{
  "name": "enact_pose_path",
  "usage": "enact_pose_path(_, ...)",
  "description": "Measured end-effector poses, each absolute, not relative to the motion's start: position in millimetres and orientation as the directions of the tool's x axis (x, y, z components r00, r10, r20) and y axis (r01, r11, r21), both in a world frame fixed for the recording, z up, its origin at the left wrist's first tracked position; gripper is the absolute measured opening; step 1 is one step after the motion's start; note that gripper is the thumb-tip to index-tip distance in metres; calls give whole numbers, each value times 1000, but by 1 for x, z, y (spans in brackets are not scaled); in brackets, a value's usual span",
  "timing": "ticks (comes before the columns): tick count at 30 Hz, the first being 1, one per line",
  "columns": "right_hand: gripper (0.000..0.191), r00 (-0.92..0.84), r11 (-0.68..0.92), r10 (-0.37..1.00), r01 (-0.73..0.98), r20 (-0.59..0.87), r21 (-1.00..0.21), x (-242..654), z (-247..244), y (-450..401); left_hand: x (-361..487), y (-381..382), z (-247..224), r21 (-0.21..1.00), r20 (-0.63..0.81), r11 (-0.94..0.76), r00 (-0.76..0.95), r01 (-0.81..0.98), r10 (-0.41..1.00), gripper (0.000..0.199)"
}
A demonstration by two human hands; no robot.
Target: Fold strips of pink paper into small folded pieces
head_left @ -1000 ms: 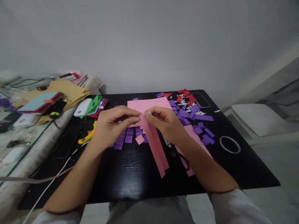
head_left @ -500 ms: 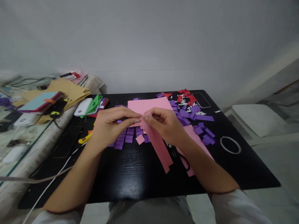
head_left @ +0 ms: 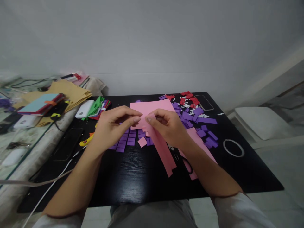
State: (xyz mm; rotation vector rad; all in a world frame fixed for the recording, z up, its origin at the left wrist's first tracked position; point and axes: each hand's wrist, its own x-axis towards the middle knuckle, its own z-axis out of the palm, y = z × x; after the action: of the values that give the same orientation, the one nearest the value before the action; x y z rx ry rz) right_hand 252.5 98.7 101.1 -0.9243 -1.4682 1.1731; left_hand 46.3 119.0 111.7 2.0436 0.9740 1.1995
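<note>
Pink paper strip pinched in the right hand over a littered black table

A small marking on the yellow-handled tool by the left forearm is too small to read. The black tabletop has a shiny wood grain and stands against a plain grey wall; a white stool is off to the right, over a pale floor.

The right thumb and forefinger are clamped on the strip's upper end, its free end slanting toward the person. The left hand is just beside, thumb and forefinger slightly apart.

Behind the hands lies a pink sheet, with purple paper pieces around it. The right forearm partly covers scissors and a second pink sheet. Red paper scraps and a silvery ring lie farther right. Green paper strips and a white cable are on the left.
</note>
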Motion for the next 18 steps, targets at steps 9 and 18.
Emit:
enact_pose_path(9, 34, -245, 233, 940, -40, 236, -972, 253, 101, 99, 50, 123, 107, 627, 614, -718, 375, 302, 694, 5)
enact_pose_path(18, 31, -247, 232, 939, -53, 238, -971, 253, 101, 98, 52, 124, 102, 651, 627, -714, 346, 259, 698, 4)
